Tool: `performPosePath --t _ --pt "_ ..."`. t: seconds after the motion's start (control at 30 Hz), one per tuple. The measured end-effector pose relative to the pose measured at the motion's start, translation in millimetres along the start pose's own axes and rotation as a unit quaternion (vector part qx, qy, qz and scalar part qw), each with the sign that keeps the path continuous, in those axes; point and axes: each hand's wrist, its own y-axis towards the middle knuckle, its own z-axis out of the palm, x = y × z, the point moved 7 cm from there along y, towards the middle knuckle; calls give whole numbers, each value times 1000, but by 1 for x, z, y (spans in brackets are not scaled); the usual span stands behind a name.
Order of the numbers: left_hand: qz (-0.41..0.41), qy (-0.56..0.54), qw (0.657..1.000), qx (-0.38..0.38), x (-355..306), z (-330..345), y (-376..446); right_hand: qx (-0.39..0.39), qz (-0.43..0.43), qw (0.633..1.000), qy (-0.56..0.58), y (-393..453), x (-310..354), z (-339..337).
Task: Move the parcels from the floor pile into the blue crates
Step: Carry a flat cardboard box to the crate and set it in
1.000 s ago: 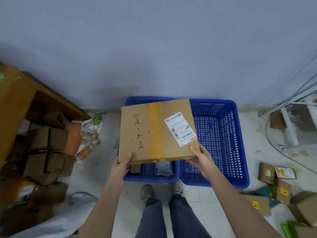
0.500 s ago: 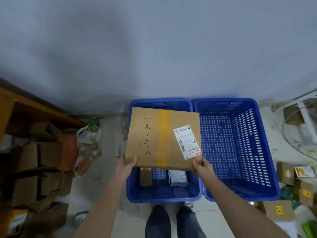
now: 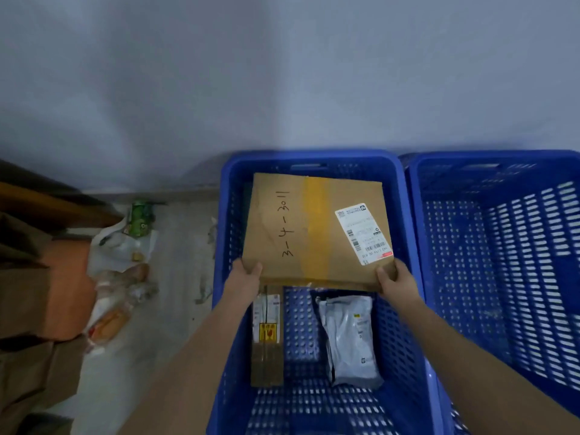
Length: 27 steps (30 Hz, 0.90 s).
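Two bare hands have this flat brown cardboard parcel (image 3: 317,230) by its near corners, left hand (image 3: 246,277) on the left corner, right hand (image 3: 396,281) on the right, thumbs on top and the rest of the fingers tucked underneath. It's got "3-4-3011" scrawled on it in marker, a yellowish tape strip down the middle and a white shipping label (image 3: 364,233) near the right edge. The parcel sits over the far half of the left blue plastic crate (image 3: 226,246), inside the rim; can't tell if it's touching the bottom. Nearer in the same crate lie a narrow brown box (image 3: 267,337) with a yellow sticker and a grey plastic mailer bag (image 3: 350,339), apart from each other. Right blue plastic crate (image 3: 502,262) stands just beside it. Crumpled white plastic bags (image 3: 120,271) lie on the floor to the left.
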Motion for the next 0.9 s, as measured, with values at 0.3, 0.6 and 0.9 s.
performPosePath --t 0.3,0.6,0.9 --pt "39 169 968 -183 5 12 47 30 -77 996 -19 65 -3 48" --pt "99 286 938 -167 0 30 54 22 -70 997 -16 84 -14 62" --pt "70 268 952 -127 9 23 47 58 -46 986 -151 77 -14 55"
